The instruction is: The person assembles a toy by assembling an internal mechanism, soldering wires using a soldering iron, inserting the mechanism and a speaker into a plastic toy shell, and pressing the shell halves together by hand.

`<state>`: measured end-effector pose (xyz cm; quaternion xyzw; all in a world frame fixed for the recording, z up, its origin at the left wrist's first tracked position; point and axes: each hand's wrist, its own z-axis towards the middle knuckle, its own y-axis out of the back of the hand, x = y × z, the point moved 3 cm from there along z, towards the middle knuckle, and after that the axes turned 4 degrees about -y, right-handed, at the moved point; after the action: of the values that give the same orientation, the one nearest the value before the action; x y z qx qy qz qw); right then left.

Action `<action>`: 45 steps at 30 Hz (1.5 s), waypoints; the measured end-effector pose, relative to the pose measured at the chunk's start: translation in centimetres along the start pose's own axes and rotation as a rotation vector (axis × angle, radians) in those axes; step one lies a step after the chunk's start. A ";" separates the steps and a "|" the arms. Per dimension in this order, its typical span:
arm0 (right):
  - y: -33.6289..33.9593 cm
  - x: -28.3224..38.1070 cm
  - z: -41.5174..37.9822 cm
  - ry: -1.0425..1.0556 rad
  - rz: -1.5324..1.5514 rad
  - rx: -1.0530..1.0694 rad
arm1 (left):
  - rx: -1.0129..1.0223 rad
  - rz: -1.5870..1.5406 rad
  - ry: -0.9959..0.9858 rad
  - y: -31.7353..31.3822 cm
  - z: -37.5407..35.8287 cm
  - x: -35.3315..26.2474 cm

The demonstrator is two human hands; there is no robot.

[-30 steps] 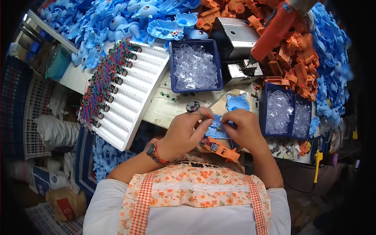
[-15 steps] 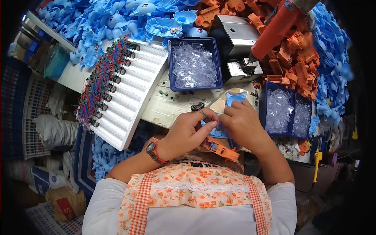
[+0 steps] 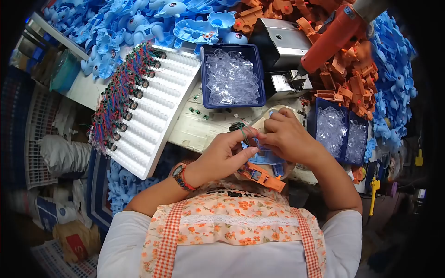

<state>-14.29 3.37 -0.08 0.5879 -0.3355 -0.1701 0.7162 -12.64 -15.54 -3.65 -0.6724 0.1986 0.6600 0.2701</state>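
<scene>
My left hand [image 3: 225, 153] is closed, with thumb and forefinger pinching thin wires [image 3: 244, 134]. A small round black speaker [image 3: 237, 126] hangs at the wires, just above the left knuckles. My right hand [image 3: 283, 135] has its fingertips pressed together beside the left fingers, at the same wires; what exactly lies between them is hidden. Below both hands is a light blue plastic shell [image 3: 270, 158], partly covered. An orange plastic housing [image 3: 263, 177] lies tilted under my left hand, close to the apron.
A white ridged tray [image 3: 160, 99] carries several wired speakers. Blue bins of clear plastic pieces [image 3: 232, 76] stand ahead and right. Blue shells [image 3: 139, 28] and orange housings [image 3: 354, 78] are heaped behind. A red power screwdriver [image 3: 331, 39] hangs above a metal fixture [image 3: 289, 83].
My right hand has shifted upward, now covering the upper end of the blue shell. The speaker and wires have moved slightly right, and more wire shows between the hands.
</scene>
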 end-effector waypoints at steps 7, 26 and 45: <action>-0.2 0.1 0.0 -0.003 -0.018 -0.003 | 0.099 0.098 -0.020 0.6 0.1 -0.8; 1.7 7.2 -6.8 -0.189 0.142 -0.228 | 0.060 -0.034 0.057 0.5 1.9 -1.2; 1.4 3.7 -4.7 -0.145 0.245 -0.191 | -0.016 -0.063 0.010 1.5 4.3 -0.1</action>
<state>-8.66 4.76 1.87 0.4578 -0.4377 -0.1546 0.7582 -16.91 -13.98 -3.67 -0.6836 0.1734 0.6495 0.2843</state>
